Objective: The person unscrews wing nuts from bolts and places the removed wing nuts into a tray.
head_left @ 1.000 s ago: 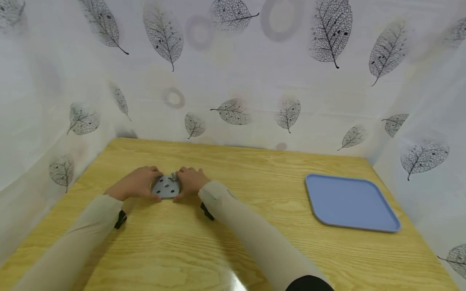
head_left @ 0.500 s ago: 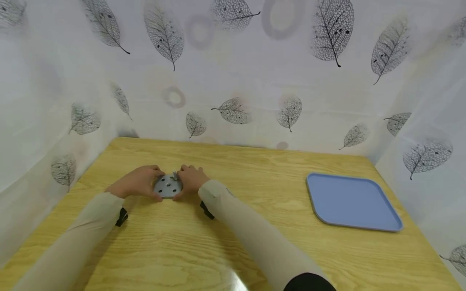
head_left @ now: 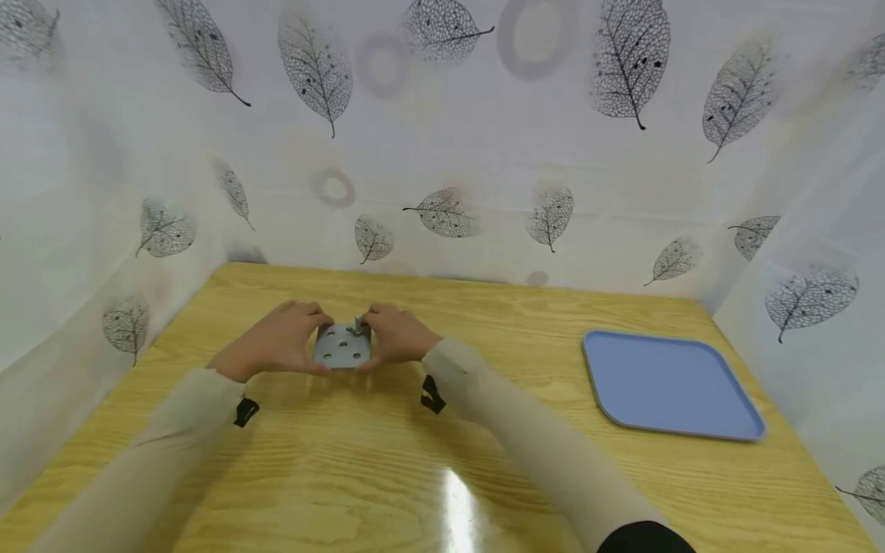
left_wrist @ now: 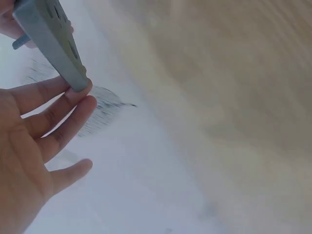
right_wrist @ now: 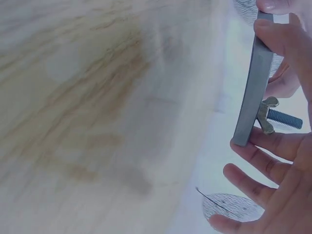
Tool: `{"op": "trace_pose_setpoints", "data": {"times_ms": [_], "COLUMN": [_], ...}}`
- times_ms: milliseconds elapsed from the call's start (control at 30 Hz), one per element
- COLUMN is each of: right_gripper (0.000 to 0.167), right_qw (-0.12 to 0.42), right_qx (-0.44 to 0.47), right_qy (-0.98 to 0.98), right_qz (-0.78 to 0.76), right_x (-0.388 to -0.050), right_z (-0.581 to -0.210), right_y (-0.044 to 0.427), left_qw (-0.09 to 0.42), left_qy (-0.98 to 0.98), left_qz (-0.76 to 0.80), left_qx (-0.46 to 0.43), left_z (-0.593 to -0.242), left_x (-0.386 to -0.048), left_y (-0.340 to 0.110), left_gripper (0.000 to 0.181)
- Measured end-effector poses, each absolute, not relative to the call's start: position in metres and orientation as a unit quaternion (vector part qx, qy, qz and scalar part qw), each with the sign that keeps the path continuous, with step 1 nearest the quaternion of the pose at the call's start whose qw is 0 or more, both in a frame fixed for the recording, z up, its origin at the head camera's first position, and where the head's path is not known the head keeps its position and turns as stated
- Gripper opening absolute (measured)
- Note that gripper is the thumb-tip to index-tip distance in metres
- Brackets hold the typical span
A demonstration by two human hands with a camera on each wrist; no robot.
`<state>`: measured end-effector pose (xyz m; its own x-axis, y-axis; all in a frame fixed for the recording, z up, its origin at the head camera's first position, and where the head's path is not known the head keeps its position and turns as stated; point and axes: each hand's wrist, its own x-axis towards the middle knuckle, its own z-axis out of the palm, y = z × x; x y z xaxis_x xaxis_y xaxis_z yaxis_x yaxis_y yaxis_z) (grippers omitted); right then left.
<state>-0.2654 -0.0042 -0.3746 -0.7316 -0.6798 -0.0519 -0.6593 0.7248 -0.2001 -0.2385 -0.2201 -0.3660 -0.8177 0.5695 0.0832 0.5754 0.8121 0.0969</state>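
A square grey plate (head_left: pixel 342 349) with several round holes is held between both hands over the left half of the table. My left hand (head_left: pixel 280 342) pinches its left edge, thumb at the near corner and fingers at the far one. My right hand (head_left: pixel 401 336) grips the right edge likewise. Near the far right corner, a wing nut (right_wrist: pixel 266 115) sits on a threaded bolt (right_wrist: pixel 285 119) that sticks out from one face. In the left wrist view, fingertips touch the end of the plate (left_wrist: pixel 51 46), with the other fingers spread.
To the right, a blue tray (head_left: pixel 671 388) lies on the wood-grain table (head_left: pixel 498 430). A white curtain (head_left: pixel 456 146) printed with leaves hangs behind the table and along both sides. Black straps are on the wrists.
Both hands and the plate have moved right and slightly farther away from me. Their hold on it stays the same. The tray has not moved.
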Motion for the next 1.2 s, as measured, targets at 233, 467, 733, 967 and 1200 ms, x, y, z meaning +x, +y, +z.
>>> {"op": "trace_pose_setpoints", "data": {"times_ms": [233, 467, 733, 967, 1200], "right_gripper": [0.077, 0.078, 0.078, 0.076, 0.079], "right_qw": [0.036, -0.001, -0.020, -0.030, -0.037], "right_qx": [-0.362, -0.380, -0.397, -0.390, -0.390], "right_qy": [0.926, 0.916, 0.908, 0.913, 0.913], "right_qz": [-0.105, -0.130, -0.129, -0.116, -0.113], "right_x": [-0.243, -0.228, -0.214, -0.200, -0.186], "right_z": [-0.350, -0.330, -0.316, -0.306, -0.300], "right_y": [0.038, 0.078, 0.116, 0.138, 0.157], "left_qw": [0.080, 0.129, 0.171, 0.195, 0.217], "left_qy": [-0.939, -0.933, -0.924, -0.915, -0.904], "left_qz": [-0.049, -0.049, -0.067, -0.086, -0.097], "left_qx": [-0.330, -0.333, -0.336, -0.343, -0.355], "left_z": [-0.350, -0.339, -0.336, -0.335, -0.332], "left_x": [-0.224, -0.210, -0.199, -0.192, -0.185], "left_y": [-0.186, -0.150, -0.116, -0.095, -0.079], "left_gripper": [0.078, 0.080, 0.079, 0.079, 0.078]}}
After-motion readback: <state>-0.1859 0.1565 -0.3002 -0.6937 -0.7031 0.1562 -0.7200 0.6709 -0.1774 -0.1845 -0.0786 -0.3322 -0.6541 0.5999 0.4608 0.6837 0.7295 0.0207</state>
